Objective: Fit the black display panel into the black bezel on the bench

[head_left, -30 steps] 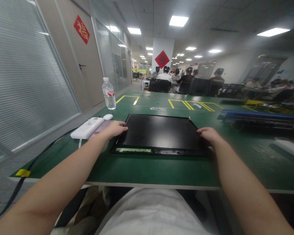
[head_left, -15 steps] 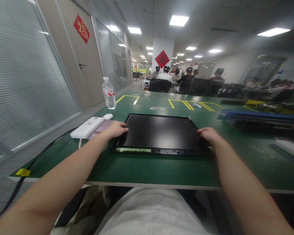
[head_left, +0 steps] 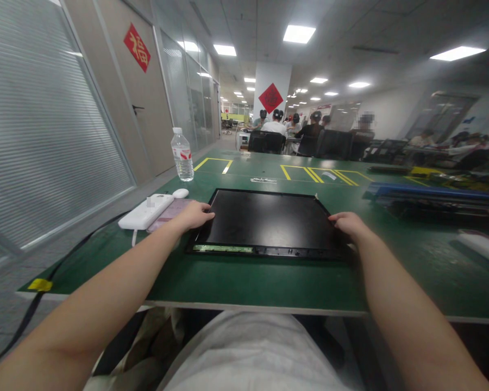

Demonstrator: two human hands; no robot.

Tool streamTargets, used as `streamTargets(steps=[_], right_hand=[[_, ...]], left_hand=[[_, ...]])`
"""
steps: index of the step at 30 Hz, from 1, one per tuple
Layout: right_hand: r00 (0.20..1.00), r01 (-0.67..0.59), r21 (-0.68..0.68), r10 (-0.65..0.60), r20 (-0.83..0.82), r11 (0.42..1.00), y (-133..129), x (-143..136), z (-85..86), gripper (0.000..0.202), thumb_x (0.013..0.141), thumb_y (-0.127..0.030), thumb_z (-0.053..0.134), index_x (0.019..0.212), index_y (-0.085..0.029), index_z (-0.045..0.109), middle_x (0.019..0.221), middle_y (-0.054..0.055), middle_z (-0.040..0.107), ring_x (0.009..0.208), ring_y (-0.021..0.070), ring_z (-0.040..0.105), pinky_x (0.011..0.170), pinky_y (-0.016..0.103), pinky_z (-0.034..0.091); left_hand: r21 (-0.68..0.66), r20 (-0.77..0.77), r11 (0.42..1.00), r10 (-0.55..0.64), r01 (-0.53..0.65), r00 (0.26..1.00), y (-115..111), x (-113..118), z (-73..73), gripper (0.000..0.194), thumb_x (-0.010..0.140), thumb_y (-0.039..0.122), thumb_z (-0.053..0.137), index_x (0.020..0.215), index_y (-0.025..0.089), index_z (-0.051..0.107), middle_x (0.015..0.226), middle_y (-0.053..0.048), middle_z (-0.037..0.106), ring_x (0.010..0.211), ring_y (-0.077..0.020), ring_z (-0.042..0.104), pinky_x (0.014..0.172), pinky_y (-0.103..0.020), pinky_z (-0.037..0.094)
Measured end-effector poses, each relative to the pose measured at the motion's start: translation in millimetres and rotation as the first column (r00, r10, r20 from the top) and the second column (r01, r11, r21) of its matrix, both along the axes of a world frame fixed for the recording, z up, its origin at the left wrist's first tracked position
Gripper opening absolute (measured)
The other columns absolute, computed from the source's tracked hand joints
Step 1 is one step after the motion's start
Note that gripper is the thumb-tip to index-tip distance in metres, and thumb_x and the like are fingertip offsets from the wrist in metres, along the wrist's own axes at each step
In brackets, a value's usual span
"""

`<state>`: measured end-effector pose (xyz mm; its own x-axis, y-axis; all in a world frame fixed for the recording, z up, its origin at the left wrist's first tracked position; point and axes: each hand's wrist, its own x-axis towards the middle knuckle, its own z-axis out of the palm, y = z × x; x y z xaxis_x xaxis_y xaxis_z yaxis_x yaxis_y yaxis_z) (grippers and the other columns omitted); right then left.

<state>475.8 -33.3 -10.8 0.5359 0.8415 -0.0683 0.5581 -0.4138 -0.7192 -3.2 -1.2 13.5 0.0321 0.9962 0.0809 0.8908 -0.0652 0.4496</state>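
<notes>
A flat black display panel [head_left: 269,220] lies screen up on the green table [head_left: 244,285], in front of my body. Along its near edge runs a strip of green circuit board [head_left: 223,248] at the left. My left hand [head_left: 198,215] grips the panel's left edge, thumb on top and the fingers partly hidden. On the opposite side my right hand [head_left: 349,224] pinches the right edge in the same way. The undersides of both grips are out of sight.
Left of the panel are a white power strip [head_left: 145,212], a pinkish flat item [head_left: 169,215], a white mouse-like object [head_left: 181,193] and a water bottle [head_left: 182,155]. Blue-and-black parts [head_left: 419,198] and a white bar [head_left: 483,247] lie at right. People sit beyond the table.
The view has shifted very slightly. Both hands keep their places on the panel's edges, and the panel stays where it was.
</notes>
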Motion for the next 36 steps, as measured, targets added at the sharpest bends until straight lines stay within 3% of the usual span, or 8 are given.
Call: streamTargets(steps=[5,20,31,36], right_hand=[[1.0,0.002,0.004,-0.002,0.021,1.0,-1.2,-1.5,1.9,0.043,0.066,0.004,0.057,0.096,-0.015,0.082,0.084,0.007,0.075,0.074,0.0184,0.068,0.071,0.026,0.053],[1.0,0.009,0.009,-0.009,-0.004,1.0,-0.9,-1.0,1.3,0.043,0.065,0.006,0.058,0.096,-0.013,0.081,0.081,0.007,0.075,0.07,0.017,0.066,0.069,0.025,0.052],[1.0,0.02,0.021,-0.02,-0.014,1.0,-3.1,-4.4,3.1,0.043,0.066,0.006,0.056,0.096,-0.013,0.081,0.084,0.008,0.075,0.071,0.0172,0.066,0.071,0.026,0.052],[1.0,0.012,0.021,-0.013,0.008,1.0,-2.7,-4.5,2.2,0.045,0.067,0.006,0.056,0.099,-0.012,0.081,0.086,0.009,0.075,0.072,0.0176,0.067,0.072,0.026,0.052]], left_hand=[[0.001,-0.068,1.0,-0.029,0.029,0.997,-1.3,2.0,1.3,0.044,0.083,0.036,0.067,0.119,0.015,0.078,0.127,-0.016,0.074,0.114,-0.0323,0.071,0.098,-0.031,0.051],[-0.026,-0.175,0.997,-0.081,0.078,0.981,-3.1,4.2,4.5,0.044,0.09,0.034,0.062,0.125,0.012,0.074,0.126,-0.015,0.075,0.113,-0.0289,0.072,0.096,-0.028,0.052],[-0.014,-0.164,0.996,-0.086,0.085,0.983,0.2,1.3,2.3,0.042,0.088,0.036,0.065,0.122,0.015,0.076,0.123,-0.013,0.076,0.11,-0.0281,0.073,0.092,-0.027,0.054],[-0.021,-0.224,0.995,-0.095,0.093,0.97,-4.4,3.8,4.5,0.049,0.089,0.036,0.063,0.131,0.012,0.069,0.13,-0.017,0.071,0.117,-0.0296,0.069,0.1,-0.031,0.051]])
